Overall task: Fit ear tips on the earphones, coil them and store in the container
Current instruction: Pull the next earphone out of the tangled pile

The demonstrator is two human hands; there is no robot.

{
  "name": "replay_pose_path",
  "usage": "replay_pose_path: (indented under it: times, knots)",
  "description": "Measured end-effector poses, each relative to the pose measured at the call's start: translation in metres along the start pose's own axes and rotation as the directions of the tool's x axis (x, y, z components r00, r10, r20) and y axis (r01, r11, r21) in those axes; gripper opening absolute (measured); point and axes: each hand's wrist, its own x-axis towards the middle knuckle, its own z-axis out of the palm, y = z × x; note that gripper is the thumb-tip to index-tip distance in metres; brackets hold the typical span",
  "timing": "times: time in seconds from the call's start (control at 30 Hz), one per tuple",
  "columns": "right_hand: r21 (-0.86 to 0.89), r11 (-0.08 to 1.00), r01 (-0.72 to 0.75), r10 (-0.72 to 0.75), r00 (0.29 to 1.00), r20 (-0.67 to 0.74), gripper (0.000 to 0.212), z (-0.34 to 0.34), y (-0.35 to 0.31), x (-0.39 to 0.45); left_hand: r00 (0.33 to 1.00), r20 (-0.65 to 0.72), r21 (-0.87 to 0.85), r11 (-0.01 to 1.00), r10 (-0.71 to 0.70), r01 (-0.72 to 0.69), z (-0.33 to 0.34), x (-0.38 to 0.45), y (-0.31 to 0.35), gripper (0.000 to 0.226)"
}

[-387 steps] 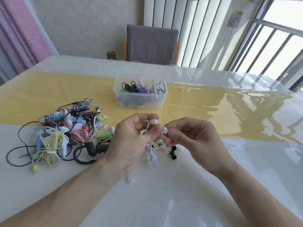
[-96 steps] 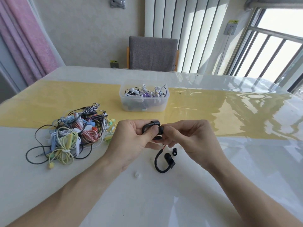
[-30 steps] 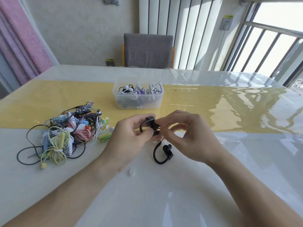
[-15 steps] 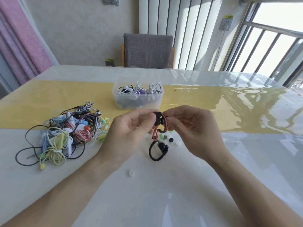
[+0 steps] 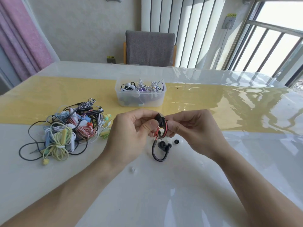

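Above the middle of the table, my left hand (image 5: 131, 136) and my right hand (image 5: 193, 130) together pinch one black-and-red ear-hook earphone (image 5: 161, 124). Its short red cable drops to the second ear-hook earpiece (image 5: 159, 150), which hangs just over the table. A loose black ear tip (image 5: 176, 141) lies on the table behind it, and a clear ear tip (image 5: 133, 169) lies nearer to me. The clear plastic container (image 5: 141, 99) stands behind my hands with several coiled earphones inside.
A tangled pile of coloured earphones (image 5: 65, 130) lies on the table to the left of my hands. A yellow runner (image 5: 213, 108) crosses the glossy white table. A grey chair (image 5: 150, 47) stands at the far edge.
Since a second ago both hands have raised the earphone slightly and turned it, so its red inner side now shows. The hanging earpiece has swung a little.
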Motion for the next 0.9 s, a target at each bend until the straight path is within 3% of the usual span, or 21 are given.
replay_pose_path:
  times: [0.07,0.17,0.23,0.3,0.37,0.47,0.57,0.67,0.7,0.8,0.9]
  knots:
    - [0.009,1.0,-0.006,0.006,1.0,0.018,0.011,-0.002,-0.002,0.001,1.0,0.003,0.004,1.0,0.004,-0.004,0.0,0.0,0.0,0.025]
    - [-0.043,0.999,-0.027,0.028,0.999,0.023,0.029,-0.014,-0.006,0.003,1.0,-0.004,-0.101,0.994,-0.031,0.03,0.002,0.003,0.002,0.018]
    - [-0.285,0.958,0.004,0.016,0.998,0.066,0.039,-0.018,-0.006,0.003,0.996,-0.013,-0.279,0.957,-0.088,0.081,0.002,0.005,0.004,0.012]
    - [-0.528,0.846,0.077,0.027,0.982,0.188,0.04,-0.013,-0.002,0.001,0.989,0.017,-0.47,0.872,-0.144,0.135,0.001,0.007,0.007,0.016]
    - [-0.58,0.808,0.104,0.063,0.963,0.261,0.03,-0.005,0.002,0.0,0.982,0.074,-0.592,0.785,-0.176,0.185,-0.001,0.008,0.011,0.02]
    - [-0.519,0.848,0.103,0.044,0.964,0.262,0.02,-0.005,0.0,0.001,0.968,0.14,-0.674,0.696,-0.209,0.248,-0.004,0.009,0.016,0.017]
    - [-0.35,0.932,0.096,-0.024,0.979,0.203,0.02,-0.014,-0.002,0.002,0.942,0.22,-0.715,0.615,-0.253,0.333,-0.012,0.012,0.017,0.015]
    - [-0.182,0.978,0.096,-0.077,0.991,0.112,0.023,-0.018,-0.007,0.002,0.89,0.331,-0.745,0.492,-0.313,0.45,-0.021,0.014,0.019,0.048]
    - [-0.139,0.985,0.102,-0.088,0.991,0.102,0.022,-0.018,-0.009,0.001,0.871,0.354,-0.733,0.477,-0.341,0.484,-0.022,0.013,0.02,0.048]
    - [-0.065,0.994,0.092,-0.085,0.991,0.106,0.022,-0.014,-0.011,-0.001,0.818,0.344,-0.591,0.57,-0.461,0.57,-0.017,0.011,0.021,0.028]
    - [0.0,0.998,0.068,-0.067,0.991,0.115,0.026,-0.012,-0.012,-0.002,0.829,0.348,-0.393,0.735,-0.438,0.553,-0.01,0.008,0.017,0.035]
